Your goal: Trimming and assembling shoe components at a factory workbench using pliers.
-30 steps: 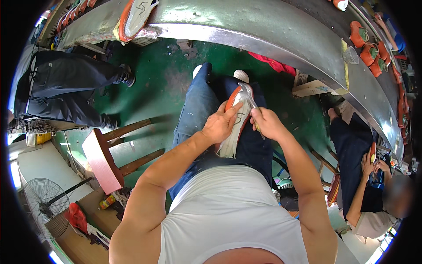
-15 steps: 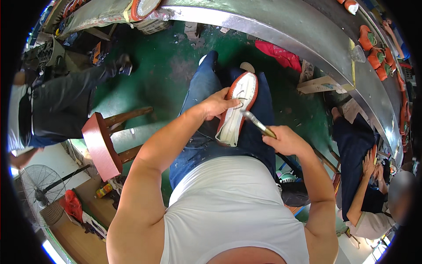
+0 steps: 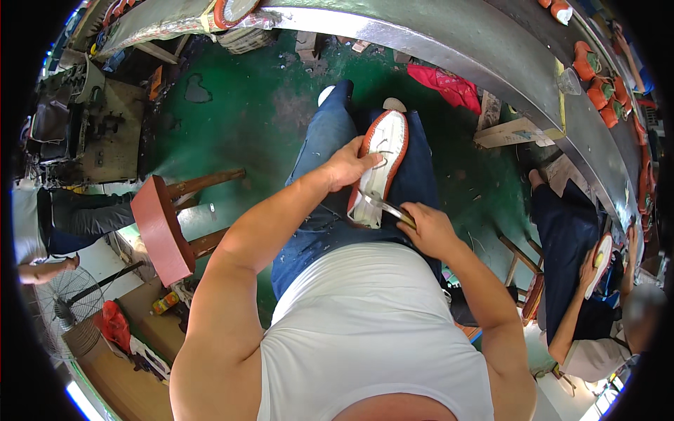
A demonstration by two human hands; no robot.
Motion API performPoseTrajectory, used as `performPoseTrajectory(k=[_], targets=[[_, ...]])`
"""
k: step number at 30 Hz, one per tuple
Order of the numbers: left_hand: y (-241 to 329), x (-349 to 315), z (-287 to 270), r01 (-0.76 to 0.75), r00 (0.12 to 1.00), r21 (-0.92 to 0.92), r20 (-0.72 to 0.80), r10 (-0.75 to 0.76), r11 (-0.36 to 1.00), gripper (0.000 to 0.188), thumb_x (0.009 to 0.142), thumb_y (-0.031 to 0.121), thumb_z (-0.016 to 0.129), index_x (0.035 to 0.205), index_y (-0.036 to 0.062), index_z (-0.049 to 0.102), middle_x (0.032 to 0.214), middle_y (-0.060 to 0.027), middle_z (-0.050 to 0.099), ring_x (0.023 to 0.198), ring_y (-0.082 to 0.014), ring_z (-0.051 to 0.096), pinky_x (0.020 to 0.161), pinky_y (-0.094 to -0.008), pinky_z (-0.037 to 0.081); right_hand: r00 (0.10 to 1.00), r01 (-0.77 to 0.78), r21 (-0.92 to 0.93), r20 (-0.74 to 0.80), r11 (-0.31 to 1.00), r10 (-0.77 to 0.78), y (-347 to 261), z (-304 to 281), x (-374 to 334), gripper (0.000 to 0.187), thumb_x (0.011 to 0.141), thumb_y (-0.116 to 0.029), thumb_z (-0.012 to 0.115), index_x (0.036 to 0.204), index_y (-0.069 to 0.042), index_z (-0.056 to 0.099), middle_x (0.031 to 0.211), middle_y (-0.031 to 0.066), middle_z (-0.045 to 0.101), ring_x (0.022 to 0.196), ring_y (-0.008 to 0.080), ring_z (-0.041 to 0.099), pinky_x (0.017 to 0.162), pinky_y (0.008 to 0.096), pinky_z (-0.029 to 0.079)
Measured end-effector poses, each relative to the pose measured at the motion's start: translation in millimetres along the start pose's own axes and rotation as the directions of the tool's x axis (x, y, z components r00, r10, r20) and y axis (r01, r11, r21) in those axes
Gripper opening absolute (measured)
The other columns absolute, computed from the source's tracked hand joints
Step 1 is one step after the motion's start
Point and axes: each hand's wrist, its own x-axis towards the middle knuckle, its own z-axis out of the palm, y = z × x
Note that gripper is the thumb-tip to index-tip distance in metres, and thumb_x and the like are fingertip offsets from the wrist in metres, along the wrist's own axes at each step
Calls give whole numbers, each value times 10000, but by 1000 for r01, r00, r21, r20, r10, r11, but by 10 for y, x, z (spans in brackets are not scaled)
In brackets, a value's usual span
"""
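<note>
Shoe (image 3: 388, 137) lies sole-up over the thighs (image 3: 418, 168), likely for support, left hand (image 3: 345, 167) clasping its edge, right hand (image 3: 430, 230) closed round a metal tool (image 3: 382, 204).

"Where's the light on my feed?"
"Bright strips (image 3: 83, 401) blaze at both lower rims; I see glare streak the metal bench edge (image 3: 337, 22) above a dim green floor (image 3: 246, 91)."
"And sharpness?"
"Crisp mid-frame; fisheye bends that edge, black closes the corners, a co-worker's head (image 3: 643, 316) is blurred."

left hand (image 3: 345, 167): holds orange-rimmed shoe (image 3: 383, 177) | right hand (image 3: 430, 230): grips metal-headed tool (image 3: 387, 206)
</note>
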Motion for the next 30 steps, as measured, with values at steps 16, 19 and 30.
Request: performPoseTrajectory(k=[16,19,30], targets=[[-596,-247,319,-319,942,288,-10,336,903,1010,907,145,687,1580,43,-60,1551,-215,309,1438,-288,338,1173,-366,291,986,-146,398,-12,905,165,34,-238,84,339,998,-298,552,1123,17,565,863,219,655,798,411,638,719,465,492],[-568,-313,251,-387,920,174,2,393,906,1055,854,84,736,1568,4,-37,1534,-190,332,1433,-264,334,1186,-378,281,993,-94,66,76,993,89,116,-51,285,353,1010,-329,545,978,20,580,775,195,637,700,361,642,670,424,506],[133,-848,119,144,900,-799,351,258,584,618,1021,512,473,1483,108,403,1387,-87,564,1270,-229,557,1091,-400,438,815,-452,-396,-547,800,189,580,-2174,533,367,1015,-336,530,1115,9,603,1015,222,676,926,448,633,808,451,525]])
